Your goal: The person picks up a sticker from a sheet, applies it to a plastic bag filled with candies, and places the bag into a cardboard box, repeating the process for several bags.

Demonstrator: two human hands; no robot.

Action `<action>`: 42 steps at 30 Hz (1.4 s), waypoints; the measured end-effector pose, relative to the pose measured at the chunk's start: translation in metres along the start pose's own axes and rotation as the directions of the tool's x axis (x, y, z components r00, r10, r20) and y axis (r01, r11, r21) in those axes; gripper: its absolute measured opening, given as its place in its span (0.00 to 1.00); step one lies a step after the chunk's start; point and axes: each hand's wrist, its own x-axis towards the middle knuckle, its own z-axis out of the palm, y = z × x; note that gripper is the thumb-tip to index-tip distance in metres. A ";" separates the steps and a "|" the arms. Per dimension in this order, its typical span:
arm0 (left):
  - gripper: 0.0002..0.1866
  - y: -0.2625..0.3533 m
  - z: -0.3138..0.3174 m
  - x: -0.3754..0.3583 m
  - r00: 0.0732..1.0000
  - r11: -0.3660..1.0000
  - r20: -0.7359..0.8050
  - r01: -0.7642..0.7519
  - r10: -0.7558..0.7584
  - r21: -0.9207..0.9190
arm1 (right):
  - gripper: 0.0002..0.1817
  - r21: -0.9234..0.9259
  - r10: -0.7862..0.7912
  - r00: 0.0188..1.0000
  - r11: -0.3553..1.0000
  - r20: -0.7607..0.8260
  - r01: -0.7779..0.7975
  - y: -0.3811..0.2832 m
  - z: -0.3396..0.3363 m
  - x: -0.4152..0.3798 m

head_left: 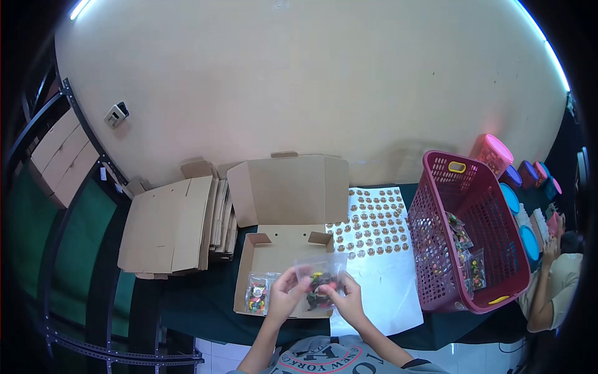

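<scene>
1. Dark tablecloth [202, 308]: lay beneath the fingers and spread out to both sides of them.
2. Maroon basket [427, 249]: stood well to the right of the fingers, its walls perforated, with clear packets inside.
3. Open box [283, 250]: lay directly under the fingers; its raised lid stood beyond them.
4. Cardboard stack [168, 227]: rested to the left of the fingers and farther from the body.
5. White sheet [380, 296]: lay just right of the fingers.
6. Left hand [286, 296]: thumb and fingers were pinched on the held packet's left side.
7. Right hand [350, 304]: fingers were clamped on the same packet's right side, the thumb across its front.
8. Held packet [319, 276]: hung between the two sets of fingers, above the box, showing dark, yellow and red contents.
9. Second packet [257, 296]: lay inside the box, just left of the left fingers.
10. Brown discs [370, 235]: sat in rows on the sheet, beyond and right of the fingers.
</scene>
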 end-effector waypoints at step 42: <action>0.16 -0.017 0.006 -0.013 0.938 0.854 -0.099 -0.254 0.332 0.454 | 0.09 -0.176 -0.075 0.997 0.982 -0.005 0.073 -0.007 0.008 -0.001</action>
